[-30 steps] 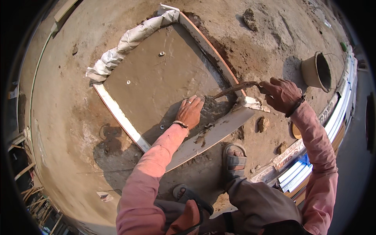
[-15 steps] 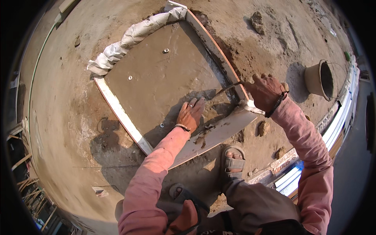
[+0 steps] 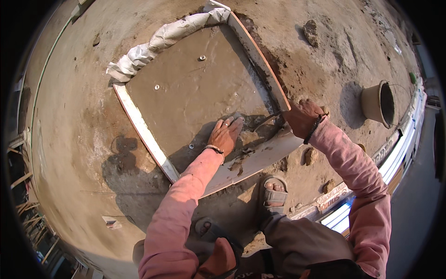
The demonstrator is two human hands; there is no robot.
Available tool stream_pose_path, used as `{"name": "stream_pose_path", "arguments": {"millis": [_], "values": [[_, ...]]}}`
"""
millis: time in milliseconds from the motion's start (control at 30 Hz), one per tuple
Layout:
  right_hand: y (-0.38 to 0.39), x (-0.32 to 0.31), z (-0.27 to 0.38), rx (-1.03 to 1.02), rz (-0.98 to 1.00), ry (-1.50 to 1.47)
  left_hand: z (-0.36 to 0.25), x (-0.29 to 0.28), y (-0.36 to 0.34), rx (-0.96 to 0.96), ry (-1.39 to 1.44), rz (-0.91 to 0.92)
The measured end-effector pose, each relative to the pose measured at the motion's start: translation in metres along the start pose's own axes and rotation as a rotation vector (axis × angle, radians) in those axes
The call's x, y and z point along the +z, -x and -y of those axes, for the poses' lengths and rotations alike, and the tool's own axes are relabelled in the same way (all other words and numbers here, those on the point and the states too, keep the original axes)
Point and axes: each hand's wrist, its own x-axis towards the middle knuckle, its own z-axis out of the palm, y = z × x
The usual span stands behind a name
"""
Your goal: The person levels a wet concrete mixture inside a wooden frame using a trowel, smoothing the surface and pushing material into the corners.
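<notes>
Wet grey concrete (image 3: 195, 93) lies inside a frame of boards. My left hand (image 3: 225, 135) rests palm down on its near part, fingers stretched out and tips smeared with grey. My right hand (image 3: 304, 118) is closed round the handle of a trowel (image 3: 265, 122) at the frame's near right corner. The trowel's thin dark blade, seen nearly edge-on, points left over the concrete; its handle is mostly hidden by my fingers. Three short white pipe ends (image 3: 202, 57) stick out of the concrete.
The right board (image 3: 260, 58), left board (image 3: 144, 132) and near board (image 3: 260, 162) edge the concrete. Crumpled white sacking (image 3: 162, 37) lines the far side. A bucket (image 3: 371, 104) stands at the right. Stones (image 3: 310, 33) lie on the ground. My sandalled foot (image 3: 275, 191) is beside the near board.
My right hand has moved down and slightly left with the trowel, nearer the frame's corner. The left hand stays in about the same place on the concrete.
</notes>
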Motion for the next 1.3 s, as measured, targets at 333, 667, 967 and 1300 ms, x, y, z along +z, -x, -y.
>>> {"name": "stream_pose_path", "arguments": {"millis": [333, 667, 967, 1300], "values": [[0.002, -0.005, 0.019, -0.076, 0.193, -0.085, 0.003, -0.021, -0.006, -0.007, 0.138, 0.098], [0.009, -0.007, 0.016, -0.104, -0.042, -0.218, 0.009, -0.042, -0.018, -0.047, 0.184, 0.232], [0.003, -0.008, 0.036, -0.131, 0.005, -0.196, 0.047, -0.083, 0.033, -0.227, 0.265, 0.038], [-0.008, 0.004, 0.07, -0.23, 0.052, -0.112, 0.055, -0.155, 0.177, -0.281, 0.243, 0.217]]}}
